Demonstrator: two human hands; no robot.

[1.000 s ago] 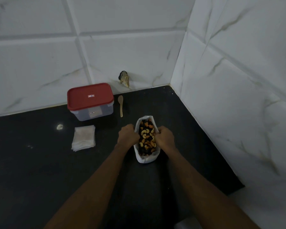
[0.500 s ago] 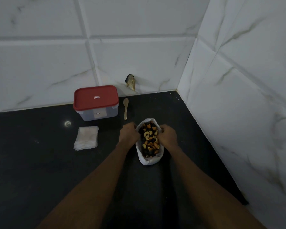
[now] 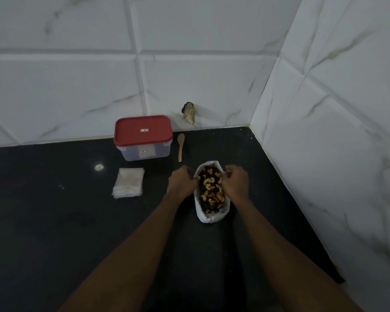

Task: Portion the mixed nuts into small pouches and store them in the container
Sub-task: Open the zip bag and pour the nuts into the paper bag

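Both hands were on the bag [image 3: 208, 218]. The left hand [image 3: 181, 183] pinched its left rim and the right hand [image 3: 235, 182] pinched its right rim, fingers curled over the edge. Knuckles hid most of the fingertips, so I couldn't tell how deep the grip went.

Change vs. a second earlier: the hands had sat lower on the bag's sides with the mouth squeezed narrower. Now they gripped near the far end of the rim, and the mouth stood wider. The mixed nuts [image 3: 209, 190] were fully exposed at centre frame: cashews, almonds and dark bits. The bag hadn't visibly shifted on the desk [image 3: 54, 221].

My read is that the opening step was about done and scooping could start. Nothing looked portioned yet.

- spoon [image 3: 180, 147]: flat on the desk just above the bag and slightly left, untouched
- container [image 3: 144, 152]: further left against the wall, red lid [image 3: 143, 131] on
- pouches [image 3: 128, 182]: flat stack at centre-left, just below the container, none pulled out
- small unclear object [image 3: 189, 112]: stuck to the wall tile above the spoon

Next, one hand has to let go to fetch the spoon or a pouch. The bag looked soft. With only one side held it may slump and spill, so the other hand should hold the rim.
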